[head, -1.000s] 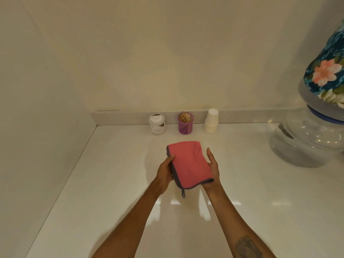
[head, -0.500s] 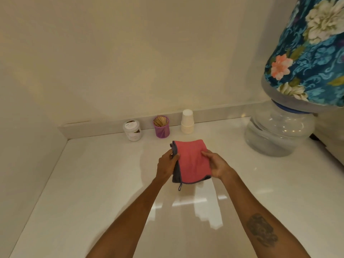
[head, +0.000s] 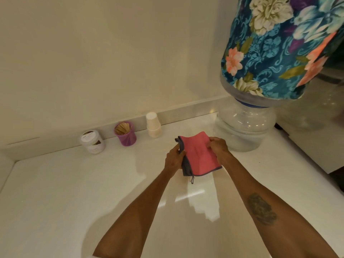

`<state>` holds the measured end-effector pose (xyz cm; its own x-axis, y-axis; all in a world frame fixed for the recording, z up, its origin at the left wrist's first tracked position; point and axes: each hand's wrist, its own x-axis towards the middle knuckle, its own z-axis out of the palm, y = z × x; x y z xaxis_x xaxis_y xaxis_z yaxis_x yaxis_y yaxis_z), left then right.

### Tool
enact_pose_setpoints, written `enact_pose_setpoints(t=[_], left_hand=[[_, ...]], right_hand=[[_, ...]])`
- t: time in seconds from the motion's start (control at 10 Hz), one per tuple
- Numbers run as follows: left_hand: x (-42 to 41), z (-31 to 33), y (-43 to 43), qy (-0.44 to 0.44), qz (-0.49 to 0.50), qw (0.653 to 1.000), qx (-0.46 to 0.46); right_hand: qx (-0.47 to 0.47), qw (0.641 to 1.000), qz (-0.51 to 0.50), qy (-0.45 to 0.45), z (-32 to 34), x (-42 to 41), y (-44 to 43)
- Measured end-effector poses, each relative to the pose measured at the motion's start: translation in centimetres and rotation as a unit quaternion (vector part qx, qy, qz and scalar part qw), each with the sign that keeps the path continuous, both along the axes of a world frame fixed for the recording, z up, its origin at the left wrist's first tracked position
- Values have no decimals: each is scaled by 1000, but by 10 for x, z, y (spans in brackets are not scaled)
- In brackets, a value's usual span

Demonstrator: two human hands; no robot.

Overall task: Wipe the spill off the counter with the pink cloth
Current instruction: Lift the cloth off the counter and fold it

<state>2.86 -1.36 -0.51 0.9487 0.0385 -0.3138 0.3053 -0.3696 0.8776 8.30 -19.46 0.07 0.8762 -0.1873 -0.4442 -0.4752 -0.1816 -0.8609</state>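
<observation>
A folded pink cloth [head: 200, 155] with a grey edge and a small hanging loop is held above the white counter [head: 65, 192]. My left hand [head: 175, 159] grips its left grey edge. My right hand [head: 218, 146] pinches its upper right side, fingers closed over the fabric. Both forearms reach in from the bottom of the view. No distinct spill shows on the glossy counter; only light reflections appear below the cloth.
Along the back ledge stand a white jar [head: 92, 142], a purple cup of wooden sticks [head: 125, 134] and stacked white paper cups [head: 153, 125]. At the right, a clear water dispenser base [head: 243, 127] carries a bottle in a floral cover [head: 279, 47]. Walls close the left and back.
The view has swung right and closer to the dispenser. My right hand went from lying flat along the cloth's side to pinching its upper right part; the cloth stays held in both hands.
</observation>
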Motion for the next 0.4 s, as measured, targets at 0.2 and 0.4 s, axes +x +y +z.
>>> enact_pose_setpoints(t=[0.2, 0.4], left_hand=[[19, -3, -30, 0, -22, 1000, 13], [26, 2, -36, -6, 25, 997, 71]], right_hand=[[-68, 997, 8, -27, -8, 13, -24], [-147, 986, 14, -72, -11, 12, -23]])
